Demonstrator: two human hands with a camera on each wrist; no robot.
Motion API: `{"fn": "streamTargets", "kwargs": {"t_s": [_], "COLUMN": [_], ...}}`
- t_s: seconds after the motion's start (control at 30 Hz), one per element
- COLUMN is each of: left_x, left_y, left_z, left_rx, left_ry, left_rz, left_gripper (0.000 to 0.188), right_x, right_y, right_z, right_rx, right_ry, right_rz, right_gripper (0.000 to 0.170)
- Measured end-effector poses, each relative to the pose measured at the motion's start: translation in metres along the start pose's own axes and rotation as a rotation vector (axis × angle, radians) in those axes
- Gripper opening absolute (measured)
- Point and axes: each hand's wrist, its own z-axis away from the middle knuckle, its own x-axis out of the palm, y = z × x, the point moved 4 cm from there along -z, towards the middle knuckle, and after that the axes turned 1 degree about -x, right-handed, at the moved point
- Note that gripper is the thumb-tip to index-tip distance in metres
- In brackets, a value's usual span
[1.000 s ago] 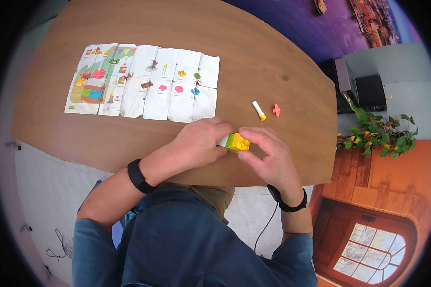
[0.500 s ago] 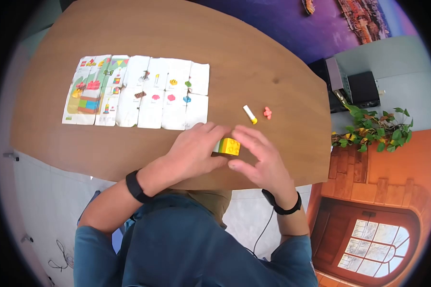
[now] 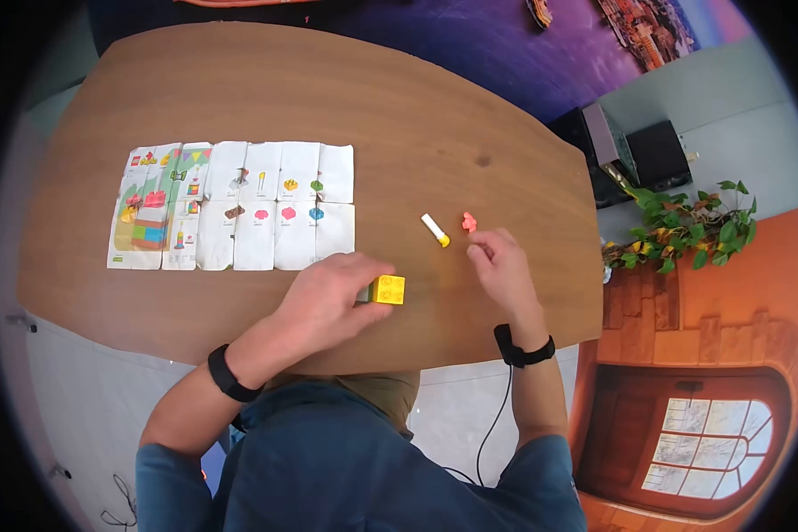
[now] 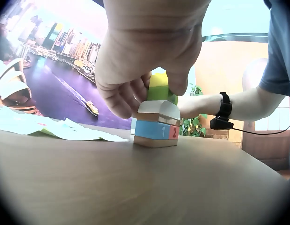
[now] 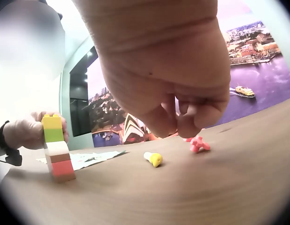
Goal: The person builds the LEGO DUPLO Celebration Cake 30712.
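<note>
A stack of toy bricks (image 4: 156,130) stands upright on the table. Its bottom block carries the numbers 1 and 2, with brown, white and green layers above and a yellow brick (image 3: 388,290) on top. My left hand (image 3: 328,297) grips the stack near its green layer, thumb on one side and fingers on the other. My right hand (image 3: 508,270) is apart from the stack, its bent fingertips right beside a pink bow-shaped piece (image 5: 199,144) lying on the table. Left of that piece lies a toy candle (image 3: 434,230), white with a yellow end.
A creased instruction sheet (image 3: 230,206) with printed brick pictures lies at the left of the wooden table (image 3: 399,142). The table's front edge runs close to my body. Beyond the right edge are a black box (image 3: 658,160) and a leafy plant (image 3: 683,226).
My right hand has left the brick stack and moved right to the pink piece. My left hand keeps its grip; the stack now shows its yellow top facing up. The head view has shifted.
</note>
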Motion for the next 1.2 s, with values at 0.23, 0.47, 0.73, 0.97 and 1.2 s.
{"fn": "streamTargets", "kwargs": {"t_s": [0.23,0.47,0.73,0.97,1.2], "left_x": [0.0,-0.004,0.0,-0.001,0.001], "left_y": [-0.003,0.0,-0.007,-0.001,-0.006], "left_z": [-0.001,0.0,-0.001,-0.004,-0.003], "left_rx": [0.034,-0.009,0.04,-0.018,-0.027], "left_ry": [0.035,0.021,0.048,0.0,-0.02], "left_rz": [0.003,0.024,0.039,0.066,0.087], "left_gripper": [0.046,0.045,0.044,0.045,0.054], "right_x": [0.009,0.017,0.015,0.018,0.031], "right_y": [0.02,0.038,0.011,-0.107,-0.103], "right_z": [-0.027,-0.026,0.02,0.051,0.05], "right_rx": [-0.002,-0.064,0.216,-0.175,-0.045], "right_ry": [0.081,0.002,0.024,-0.179,-0.134], "right_rz": [-0.111,-0.107,-0.726,-0.933,-1.075], "right_gripper": [0.032,0.027,0.02,0.019,0.018]}}
